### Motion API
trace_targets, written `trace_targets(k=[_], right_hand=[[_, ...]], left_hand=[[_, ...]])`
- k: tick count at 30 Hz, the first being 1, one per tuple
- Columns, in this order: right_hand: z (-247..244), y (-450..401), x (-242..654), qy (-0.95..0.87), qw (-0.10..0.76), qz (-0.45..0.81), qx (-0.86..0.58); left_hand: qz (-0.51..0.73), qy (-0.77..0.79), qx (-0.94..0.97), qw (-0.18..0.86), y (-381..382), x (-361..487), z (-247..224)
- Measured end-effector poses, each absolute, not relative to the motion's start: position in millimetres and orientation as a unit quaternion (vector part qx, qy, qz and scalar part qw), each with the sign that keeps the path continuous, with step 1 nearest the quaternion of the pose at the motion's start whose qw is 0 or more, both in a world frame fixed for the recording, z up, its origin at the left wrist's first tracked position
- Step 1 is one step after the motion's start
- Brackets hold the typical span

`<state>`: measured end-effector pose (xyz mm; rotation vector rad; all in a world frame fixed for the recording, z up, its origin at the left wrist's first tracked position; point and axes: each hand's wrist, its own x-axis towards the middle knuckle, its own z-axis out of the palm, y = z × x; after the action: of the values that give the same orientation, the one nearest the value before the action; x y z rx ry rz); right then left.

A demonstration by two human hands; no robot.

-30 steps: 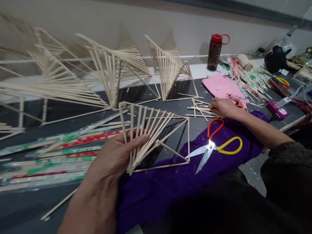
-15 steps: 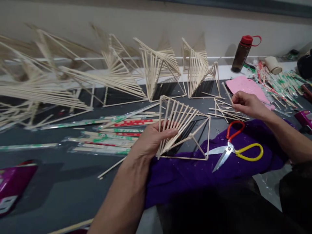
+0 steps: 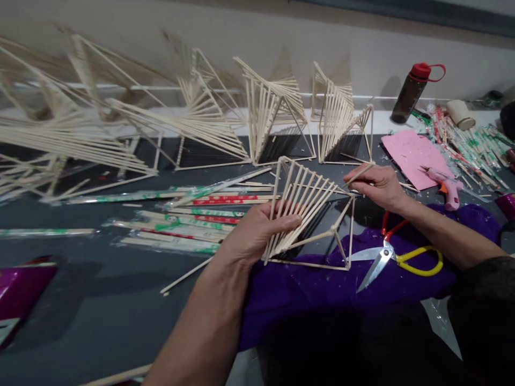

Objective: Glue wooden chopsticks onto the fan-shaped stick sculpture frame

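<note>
My left hand (image 3: pixel 267 228) grips the left side of a small wooden stick frame (image 3: pixel 308 195), its thumb lying across a fan of slanted sticks. The frame's right side is an open triangle of sticks. Between the thumb and fingers of my right hand (image 3: pixel 378 185) is a short wooden stick (image 3: pixel 361 172), close to the frame's upper right corner; I cannot tell if they touch. Below that hand, scissors (image 3: pixel 387 251) with one red and one yellow handle lie with blades apart on a purple cloth (image 3: pixel 298 300).
Several finished-looking stick structures (image 3: pixel 277 102) stand along the wall. Wrapped chopsticks (image 3: pixel 193 220) lie left of my hands. At the right are a pink glue gun (image 3: pixel 444 182), a pink sheet (image 3: pixel 418 155), a dark bottle with red lid (image 3: pixel 409 94) and a paper cup (image 3: pixel 461 114).
My right hand has moved left with the stick, from over the loose sticks to the frame's upper right corner. The pink glue gun now shows. The left hand keeps its hold.
</note>
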<state>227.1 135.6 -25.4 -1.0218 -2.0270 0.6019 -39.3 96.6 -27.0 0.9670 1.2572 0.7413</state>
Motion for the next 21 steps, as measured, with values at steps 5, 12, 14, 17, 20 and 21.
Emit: trace_targets(k=[5, 12, 14, 17, 20, 21], right_hand=[[-33.4, 136.9, 225.0, -0.781, 0.388, 0.265, -0.412], [-36.5, 138.6, 227.7, -0.811, 0.383, 0.197, -0.395], [-35.4, 136.8, 228.6, -0.824, 0.369, 0.174, -0.394], [-29.4, 131.1, 229.5, -0.85, 0.357, 0.131, -0.365], [-15.7, 123.7, 229.5, -0.888, 0.31, 0.06, -0.335], [-9.4, 121.8, 229.2, -0.9, 0.289, 0.023, -0.326]], left_hand=[[0.328, 0.553, 0.389, 0.66, 95.1, -39.7, -26.3], [0.327, 0.55, 0.373, 0.672, 94.3, -38.7, -23.5], [0.329, 0.549, 0.376, 0.67, 94.2, -38.6, -23.5], [0.335, 0.541, 0.385, 0.668, 94.0, -37.7, -24.0], [0.343, 0.525, 0.386, 0.677, 93.3, -36.5, -23.8], [0.346, 0.519, 0.389, 0.678, 93.0, -36.2, -23.3]])
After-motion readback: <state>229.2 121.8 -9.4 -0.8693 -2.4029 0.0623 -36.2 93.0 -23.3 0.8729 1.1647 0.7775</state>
